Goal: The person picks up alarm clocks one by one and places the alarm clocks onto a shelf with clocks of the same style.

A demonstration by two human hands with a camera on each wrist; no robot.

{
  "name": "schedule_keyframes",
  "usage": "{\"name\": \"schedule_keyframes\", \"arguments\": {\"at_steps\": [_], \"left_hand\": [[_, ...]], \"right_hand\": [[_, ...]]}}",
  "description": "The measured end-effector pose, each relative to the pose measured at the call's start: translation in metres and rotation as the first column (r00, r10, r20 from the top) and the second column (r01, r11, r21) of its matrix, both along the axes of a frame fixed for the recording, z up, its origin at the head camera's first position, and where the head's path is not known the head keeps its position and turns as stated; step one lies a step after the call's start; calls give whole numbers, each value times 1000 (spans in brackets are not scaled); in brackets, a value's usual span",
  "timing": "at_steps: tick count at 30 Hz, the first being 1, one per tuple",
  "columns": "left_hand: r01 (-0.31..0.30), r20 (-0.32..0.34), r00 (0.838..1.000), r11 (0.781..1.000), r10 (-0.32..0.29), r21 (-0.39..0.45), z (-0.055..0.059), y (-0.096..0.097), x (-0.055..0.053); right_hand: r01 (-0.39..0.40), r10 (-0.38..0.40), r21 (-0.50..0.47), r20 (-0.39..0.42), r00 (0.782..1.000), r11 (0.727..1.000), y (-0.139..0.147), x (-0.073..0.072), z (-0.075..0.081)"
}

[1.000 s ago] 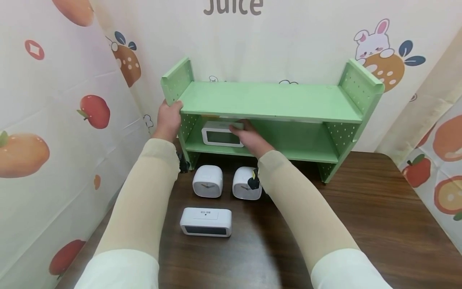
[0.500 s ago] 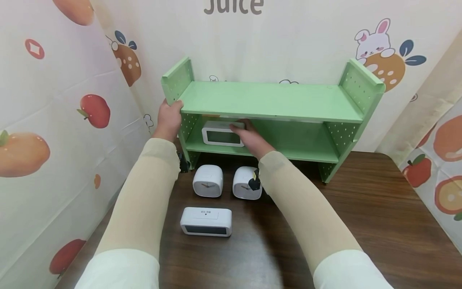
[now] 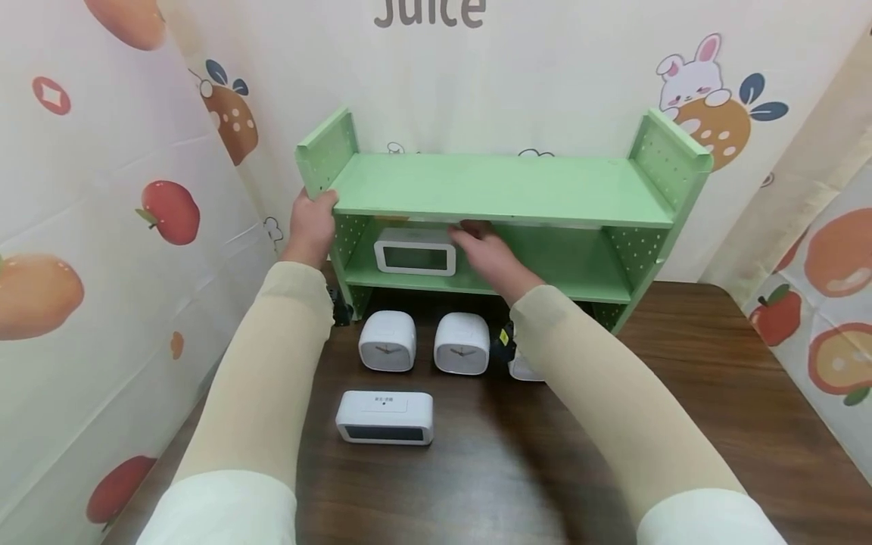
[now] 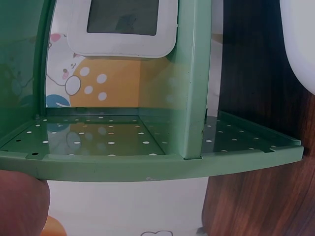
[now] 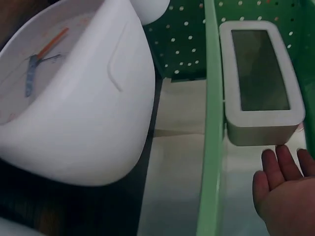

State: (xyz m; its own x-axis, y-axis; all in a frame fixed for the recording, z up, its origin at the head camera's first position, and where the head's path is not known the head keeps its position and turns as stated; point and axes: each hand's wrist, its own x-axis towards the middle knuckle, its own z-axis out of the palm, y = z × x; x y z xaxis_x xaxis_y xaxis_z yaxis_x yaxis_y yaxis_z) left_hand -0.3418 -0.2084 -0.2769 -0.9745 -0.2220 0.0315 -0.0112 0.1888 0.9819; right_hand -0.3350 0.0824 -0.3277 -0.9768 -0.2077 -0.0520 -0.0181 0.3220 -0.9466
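Fruit-printed cloth (image 3: pixel 579 76) hangs behind a dark wooden table (image 3: pixel 681 386). At left on the lower tier of the green shelf (image 3: pixel 490 182) stands a white digital clock (image 3: pixel 415 259). Beside its right end, the right wrist view shows the right hand (image 5: pixel 289 189), fingers extended and empty; the head view adds the left hand (image 3: pixel 311 225) gripping the shelf's left side and, nearer, a second digital clock (image 3: pixel 384 412).

In my head view, the right sleeve (image 3: pixel 613 401) covers most of a white object (image 3: pixel 524 370). The lettering (image 3: pixel 384 399) on the low clock (image 3: pixel 384 420) is too small for me to read. My left wrist view crops the shelved clock (image 4: pixel 123 29) and all but a bit of the left hand (image 4: pixel 22 204); my right one cuts off the right hand (image 5: pixel 290 191).
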Motion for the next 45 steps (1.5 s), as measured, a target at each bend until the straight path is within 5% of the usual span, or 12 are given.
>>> {"name": "schedule_keyframes", "arguments": {"at_steps": [10, 20, 30, 39, 45], "left_hand": [[-5, -28, 1000, 1000, 5, 4, -3, 0, 0], [4, -1, 1000, 1000, -4, 20, -1, 1, 2], [-1, 5, 1000, 1000, 1, 0, 0, 2, 3], [2, -5, 1000, 1000, -2, -5, 1, 3, 5], [4, -16, 1000, 1000, -4, 21, 0, 1, 5]], "right_hand": [[-55, 48, -97, -67, 997, 994, 9, 31, -1], [-165, 125, -214, -188, 974, 963, 10, 75, -20], [-226, 168, -306, -205, 964, 925, 5, 118, -40], [-285, 206, -304, -264, 942, 909, -10, 138, -64], [-274, 222, -278, -204, 954, 921, -17, 148, -76]]}}
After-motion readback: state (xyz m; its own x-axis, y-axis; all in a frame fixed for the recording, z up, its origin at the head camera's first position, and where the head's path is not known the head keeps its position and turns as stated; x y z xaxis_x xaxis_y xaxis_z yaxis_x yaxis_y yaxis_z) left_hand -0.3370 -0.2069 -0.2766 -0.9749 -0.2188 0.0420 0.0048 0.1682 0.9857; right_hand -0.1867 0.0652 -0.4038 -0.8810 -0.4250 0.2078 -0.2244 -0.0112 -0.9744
